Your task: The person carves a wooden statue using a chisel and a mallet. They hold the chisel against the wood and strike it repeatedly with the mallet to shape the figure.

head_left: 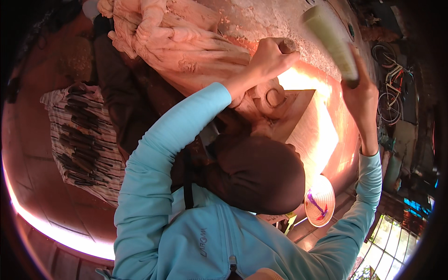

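Note:
My left hand is closed round a chisel, whose round brown handle end sticks out above the fist. Its blade is hidden behind the hand. This fist is over a large carved wooden sculpture with folds and rounded relief. On the right, my raised right hand grips a thick, pale, club-shaped mallet, smeared by motion. The mallet is tilted up to the left, apart from the chisel handle.
To the left, several dark carving tools lie in rows on a striped cloth. My dark-clad knee is beside the sculpture. A woven conical hat lies at lower right. A bicycle stands beyond my right arm. Pale debris covers the floor ahead.

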Demonstrator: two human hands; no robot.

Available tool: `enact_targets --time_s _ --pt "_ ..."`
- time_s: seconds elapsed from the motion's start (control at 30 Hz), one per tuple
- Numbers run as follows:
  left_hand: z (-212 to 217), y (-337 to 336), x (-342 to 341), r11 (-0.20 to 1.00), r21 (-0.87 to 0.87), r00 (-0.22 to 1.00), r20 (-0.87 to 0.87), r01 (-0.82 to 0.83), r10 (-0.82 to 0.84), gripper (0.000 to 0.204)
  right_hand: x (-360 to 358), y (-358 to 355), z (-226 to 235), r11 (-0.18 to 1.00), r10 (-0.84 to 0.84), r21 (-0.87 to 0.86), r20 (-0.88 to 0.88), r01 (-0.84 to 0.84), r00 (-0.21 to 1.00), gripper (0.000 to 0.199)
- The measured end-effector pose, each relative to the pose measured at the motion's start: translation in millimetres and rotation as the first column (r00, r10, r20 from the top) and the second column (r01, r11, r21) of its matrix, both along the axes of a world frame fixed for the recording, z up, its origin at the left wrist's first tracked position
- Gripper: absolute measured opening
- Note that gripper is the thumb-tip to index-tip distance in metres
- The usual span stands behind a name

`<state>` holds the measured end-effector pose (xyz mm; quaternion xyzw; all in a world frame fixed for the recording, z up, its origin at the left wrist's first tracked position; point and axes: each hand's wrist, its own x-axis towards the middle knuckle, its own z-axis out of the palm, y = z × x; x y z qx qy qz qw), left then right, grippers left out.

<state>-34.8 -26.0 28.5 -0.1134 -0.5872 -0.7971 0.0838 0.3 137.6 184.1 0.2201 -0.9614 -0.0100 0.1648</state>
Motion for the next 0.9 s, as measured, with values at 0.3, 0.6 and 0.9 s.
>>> enact_targets --time_s 0.3,0.6,0.9 --pt "-1.4 -1.2 1.2 1.0 -0.016 0.999 0.038 0.023 -0.022 0.029 1.4 0.8 0.5 0.996 -0.077 0.042 0.043 0.076 0.996 0.063" --pt "-4.3 -0.8 -0.2 0.997 0.042 0.994 0.081 0.068 -0.071 0.027 -0.7 6.9 -7.1 0.996 -0.057 0.071 0.106 0.05 0.993 0.063" --pt "-2.9 1.3 1.7 0.998 -0.024 0.997 0.052 0.051 -0.05 0.03 -0.6 4.2 -2.8 0.984 -0.026 0.178 0.121 0.004 0.992 0.06"
